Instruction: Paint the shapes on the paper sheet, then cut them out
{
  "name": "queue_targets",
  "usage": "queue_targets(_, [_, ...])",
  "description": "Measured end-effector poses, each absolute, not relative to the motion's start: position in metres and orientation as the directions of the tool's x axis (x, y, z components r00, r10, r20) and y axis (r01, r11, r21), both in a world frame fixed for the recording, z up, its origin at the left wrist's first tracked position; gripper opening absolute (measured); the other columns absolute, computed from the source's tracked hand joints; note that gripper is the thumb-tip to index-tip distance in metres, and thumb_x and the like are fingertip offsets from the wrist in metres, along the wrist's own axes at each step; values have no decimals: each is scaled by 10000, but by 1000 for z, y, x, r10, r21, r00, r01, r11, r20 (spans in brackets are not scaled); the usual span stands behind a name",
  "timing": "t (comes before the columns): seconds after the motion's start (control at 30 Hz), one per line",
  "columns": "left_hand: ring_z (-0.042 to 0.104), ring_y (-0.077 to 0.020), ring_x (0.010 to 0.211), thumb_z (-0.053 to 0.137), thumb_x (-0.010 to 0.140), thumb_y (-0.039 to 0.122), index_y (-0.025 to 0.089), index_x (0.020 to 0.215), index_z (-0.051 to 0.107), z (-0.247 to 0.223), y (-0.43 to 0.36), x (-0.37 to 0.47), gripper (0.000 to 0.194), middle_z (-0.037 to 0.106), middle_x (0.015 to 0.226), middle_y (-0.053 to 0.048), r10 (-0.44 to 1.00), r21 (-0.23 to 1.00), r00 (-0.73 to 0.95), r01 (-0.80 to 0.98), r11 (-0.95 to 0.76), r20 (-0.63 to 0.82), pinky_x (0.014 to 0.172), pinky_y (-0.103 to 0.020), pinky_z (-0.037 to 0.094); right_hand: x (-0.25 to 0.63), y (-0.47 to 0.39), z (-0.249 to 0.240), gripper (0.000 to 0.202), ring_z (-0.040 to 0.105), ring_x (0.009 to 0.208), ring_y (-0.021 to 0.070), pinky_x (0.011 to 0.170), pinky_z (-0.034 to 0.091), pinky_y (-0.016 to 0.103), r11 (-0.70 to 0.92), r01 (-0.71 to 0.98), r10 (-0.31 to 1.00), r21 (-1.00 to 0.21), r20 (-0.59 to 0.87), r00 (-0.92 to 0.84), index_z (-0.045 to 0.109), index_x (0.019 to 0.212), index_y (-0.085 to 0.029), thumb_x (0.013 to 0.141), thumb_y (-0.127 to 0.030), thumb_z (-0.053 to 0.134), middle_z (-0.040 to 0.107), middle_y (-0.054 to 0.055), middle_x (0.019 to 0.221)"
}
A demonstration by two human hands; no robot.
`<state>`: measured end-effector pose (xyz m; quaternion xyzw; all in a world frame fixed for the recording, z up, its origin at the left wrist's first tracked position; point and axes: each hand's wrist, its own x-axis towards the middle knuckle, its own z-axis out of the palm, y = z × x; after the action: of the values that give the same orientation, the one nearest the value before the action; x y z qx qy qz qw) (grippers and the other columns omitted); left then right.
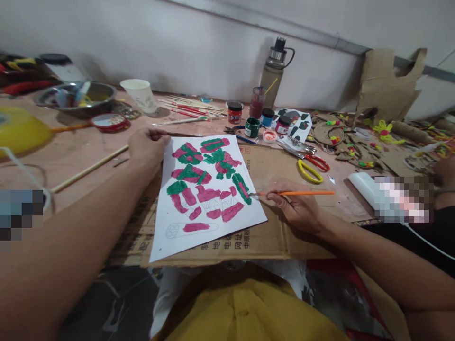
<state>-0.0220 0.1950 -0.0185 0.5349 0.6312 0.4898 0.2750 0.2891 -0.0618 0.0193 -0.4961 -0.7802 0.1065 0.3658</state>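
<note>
A white sheet of paper [185, 244] with pink and green painted shapes lies tilted on a flat piece of brown cardboard [284, 237]. My left hand [147, 149] is at the sheet's upper left corner, its fingers closed on the edge there; the fingertips are partly hidden. In my right hand [296, 206] is a thin paintbrush with an orange handle [309, 193], pinched between thumb and fingers. Its tip touches a green strip with a pink middle at the sheet's right side. Pencil outlines show in the unpainted patches near the bottom.
Behind the sheet stand an open green paint jar [252, 128], several other paint jars, and a tall bottle [273, 71]. Scissors [309, 166] lie to the right, near cardboard crafts [332, 135]. A paper cup [138, 94], metal bowl [76, 97] and yellow tape roll [21, 130] are leftward.
</note>
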Motion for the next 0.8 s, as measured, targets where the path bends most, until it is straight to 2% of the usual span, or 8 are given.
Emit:
queue_targets(0.17, [539, -140, 731, 727, 791, 20, 147, 909, 735, -18, 196, -21, 174, 606, 767, 36, 944, 923, -268, 378, -79, 191, 696, -270, 384, 289, -56, 14, 318, 748, 864, 256, 809, 612, 372, 452, 697, 863, -556, 469, -186, 832, 1040, -261, 1133, -443, 588, 825, 82, 945])
queue_targets(0.37, [512, -142, 706, 719, 791, 36, 162, 882, 711, -11, 189, -19, 155, 595, 756, 40, 946, 903, -276, 428, -39, 171, 701, -275, 399, 289, -60, 16, 358, 757, 824, 234, 761, 616, 344, 471, 719, 862, -510, 437, -255, 847, 1045, -275, 1154, -447, 553, 841, 69, 927])
queue_targets(0.57, [500, -139, 704, 696, 769, 15, 170, 830, 665, -11, 190, -17, 169, 576, 737, 35, 945, 931, -293, 364, -31, 145, 696, -277, 384, 289, -61, 16, 381, 764, 829, 252, 764, 626, 370, 493, 713, 834, -498, 504, -224, 844, 1042, -282, 1154, -486, 542, 833, 82, 921])
queue_targets(0.8, [515, -138, 714, 716, 778, 19, 165, 854, 699, -11, 190, -18, 165, 596, 757, 34, 941, 923, -291, 382, -52, 174, 706, -282, 392, 290, -68, 21, 335, 694, 723, 227, 714, 568, 337, 448, 723, 883, -525, 387, -267, 854, 1048, -277, 1150, -422, 570, 808, 56, 851])
